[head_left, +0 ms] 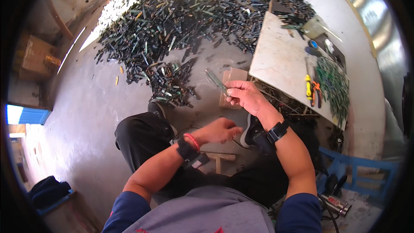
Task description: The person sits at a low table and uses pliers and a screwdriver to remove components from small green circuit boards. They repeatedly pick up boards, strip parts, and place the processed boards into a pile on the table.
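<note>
A narrow dark-green strip that looks like a circuit board [215,80] is pinched at its lower end between the thumb and fingers of my right hand [243,94]. The strip slants up and to the left over the floor. My left hand [219,130] is lower and to the left, apart from the strip, above the floor between my knees. Its fingers point to the right, slightly blurred and loosely apart, with nothing visible in them. Beneath the right hand, a brownish flat block [230,100] lies on the floor. A hammer [218,157] with a wooden handle appears below my left hand.
A big heap of similar strips [172,30] spreads across the far floor. At right, a low white table [276,56] bears yellow-handled [308,87] and orange-handled [317,94] tools, a pile of green strips [332,86] and a pale container [314,28]. A blue chair frame [366,164] stands right.
</note>
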Action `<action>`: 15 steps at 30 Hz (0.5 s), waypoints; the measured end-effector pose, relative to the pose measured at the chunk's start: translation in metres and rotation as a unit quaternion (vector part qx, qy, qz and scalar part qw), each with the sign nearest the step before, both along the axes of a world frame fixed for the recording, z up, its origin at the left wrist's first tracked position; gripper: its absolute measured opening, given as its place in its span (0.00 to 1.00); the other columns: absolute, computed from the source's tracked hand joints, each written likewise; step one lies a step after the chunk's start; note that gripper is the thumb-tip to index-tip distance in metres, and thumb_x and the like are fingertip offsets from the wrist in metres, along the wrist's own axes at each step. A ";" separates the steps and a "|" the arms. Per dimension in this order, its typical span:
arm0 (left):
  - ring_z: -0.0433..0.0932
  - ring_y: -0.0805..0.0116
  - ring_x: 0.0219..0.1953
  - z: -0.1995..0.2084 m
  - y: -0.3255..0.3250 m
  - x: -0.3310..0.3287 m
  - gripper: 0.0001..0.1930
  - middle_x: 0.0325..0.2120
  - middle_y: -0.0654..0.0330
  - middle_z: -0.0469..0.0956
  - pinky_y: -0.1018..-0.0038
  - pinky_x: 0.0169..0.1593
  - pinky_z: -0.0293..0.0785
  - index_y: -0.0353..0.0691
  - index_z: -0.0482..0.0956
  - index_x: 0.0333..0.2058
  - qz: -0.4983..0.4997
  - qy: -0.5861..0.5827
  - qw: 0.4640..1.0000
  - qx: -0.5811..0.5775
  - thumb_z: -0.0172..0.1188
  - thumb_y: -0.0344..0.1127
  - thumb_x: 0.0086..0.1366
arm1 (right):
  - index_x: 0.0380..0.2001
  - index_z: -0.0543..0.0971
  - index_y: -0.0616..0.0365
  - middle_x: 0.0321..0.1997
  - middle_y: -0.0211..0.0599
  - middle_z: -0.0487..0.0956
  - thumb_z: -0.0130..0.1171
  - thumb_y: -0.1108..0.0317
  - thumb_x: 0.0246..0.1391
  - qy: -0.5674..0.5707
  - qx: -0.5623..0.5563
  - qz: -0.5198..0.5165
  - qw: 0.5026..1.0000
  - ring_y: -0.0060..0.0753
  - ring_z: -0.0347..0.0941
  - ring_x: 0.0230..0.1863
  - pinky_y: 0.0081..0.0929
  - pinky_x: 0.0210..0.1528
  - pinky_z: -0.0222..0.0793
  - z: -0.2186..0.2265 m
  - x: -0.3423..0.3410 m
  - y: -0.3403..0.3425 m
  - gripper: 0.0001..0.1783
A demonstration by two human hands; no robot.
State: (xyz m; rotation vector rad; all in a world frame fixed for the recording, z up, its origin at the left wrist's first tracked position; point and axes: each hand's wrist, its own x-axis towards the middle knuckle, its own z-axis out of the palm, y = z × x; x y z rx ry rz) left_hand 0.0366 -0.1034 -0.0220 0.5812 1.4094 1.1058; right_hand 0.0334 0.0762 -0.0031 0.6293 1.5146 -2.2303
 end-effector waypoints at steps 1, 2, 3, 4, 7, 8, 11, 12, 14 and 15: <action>0.69 0.76 0.18 0.003 0.000 0.001 0.21 0.20 0.64 0.73 0.78 0.22 0.64 0.37 0.75 0.28 0.018 -0.066 0.998 0.001 0.50 0.50 0.68 | 0.45 0.77 0.65 0.32 0.33 0.78 0.56 0.73 0.56 0.026 -0.020 -0.018 0.999 0.21 0.73 0.29 0.17 0.32 0.70 0.007 0.011 0.002 0.13; 0.69 0.76 0.18 0.006 0.002 0.007 0.20 0.20 0.63 0.73 0.78 0.22 0.64 0.37 0.75 0.29 0.038 -0.111 0.993 0.015 0.49 0.50 0.68 | 0.45 0.77 0.64 0.32 0.33 0.79 0.57 0.73 0.56 0.058 -0.025 -0.040 0.997 0.21 0.73 0.29 0.17 0.32 0.70 0.015 0.019 0.001 0.13; 0.69 0.76 0.18 0.007 0.002 0.014 0.20 0.20 0.63 0.73 0.79 0.22 0.63 0.38 0.75 0.29 0.059 -0.159 0.985 0.026 0.48 0.50 0.69 | 0.45 0.77 0.64 0.32 0.34 0.79 0.57 0.73 0.56 0.087 -0.032 -0.060 0.994 0.21 0.73 0.29 0.17 0.32 0.70 0.022 0.027 -0.006 0.13; 0.69 0.76 0.18 0.009 0.002 0.022 0.20 0.20 0.63 0.73 0.79 0.23 0.63 0.38 0.74 0.29 0.080 -0.206 0.974 0.036 0.47 0.50 0.69 | 0.44 0.78 0.64 0.33 0.34 0.79 0.57 0.73 0.56 0.116 -0.038 -0.079 0.989 0.21 0.74 0.29 0.17 0.31 0.70 0.030 0.033 -0.013 0.13; 0.68 0.75 0.18 0.022 0.011 0.075 0.18 0.20 0.64 0.73 0.81 0.24 0.64 0.42 0.74 0.31 0.119 -0.254 0.957 0.070 0.45 0.49 0.70 | 0.45 0.77 0.64 0.32 0.33 0.79 0.58 0.76 0.54 0.262 0.260 -0.147 0.918 0.22 0.75 0.31 0.20 0.32 0.71 0.038 0.046 -0.029 0.14; 0.68 0.75 0.18 0.031 0.014 0.099 0.17 0.20 0.65 0.73 0.81 0.23 0.64 0.43 0.74 0.32 0.148 -0.256 0.954 0.052 0.44 0.49 0.70 | 0.45 0.76 0.65 0.32 0.33 0.79 0.58 0.77 0.54 0.313 0.372 -0.165 0.858 0.22 0.75 0.31 0.21 0.33 0.72 0.039 0.050 -0.032 0.14; 0.65 0.75 0.16 0.022 0.004 0.145 0.18 0.20 0.68 0.70 0.82 0.19 0.60 0.47 0.73 0.35 0.148 -0.402 0.902 0.052 0.43 0.54 0.69 | 0.44 0.76 0.63 0.35 0.42 0.78 0.58 0.80 0.49 0.414 0.635 -0.158 0.633 0.39 0.77 0.35 0.31 0.36 0.74 0.034 0.069 -0.028 0.16; 0.65 0.75 0.16 0.026 0.003 0.145 0.18 0.20 0.68 0.69 0.82 0.19 0.58 0.47 0.73 0.35 0.133 -0.391 0.910 0.042 0.43 0.54 0.69 | 0.43 0.76 0.62 0.35 0.44 0.78 0.58 0.80 0.49 0.430 0.668 -0.162 0.586 0.43 0.77 0.36 0.33 0.37 0.74 0.031 0.079 -0.022 0.16; 0.64 0.76 0.16 0.041 -0.003 0.136 0.18 0.19 0.69 0.68 0.82 0.19 0.56 0.47 0.73 0.35 0.110 -0.369 0.923 0.020 0.43 0.54 0.69 | 0.43 0.76 0.62 0.38 0.45 0.78 0.58 0.80 0.48 0.426 0.681 -0.145 0.577 0.49 0.76 0.37 0.37 0.38 0.74 0.027 0.100 -0.015 0.16; 0.62 0.76 0.16 0.051 -0.004 0.134 0.18 0.18 0.68 0.66 0.81 0.19 0.53 0.47 0.72 0.35 0.123 -0.370 0.920 0.027 0.42 0.53 0.69 | 0.43 0.76 0.62 0.37 0.45 0.78 0.58 0.80 0.48 0.431 0.687 -0.146 0.566 0.46 0.76 0.36 0.35 0.37 0.74 0.023 0.105 -0.012 0.15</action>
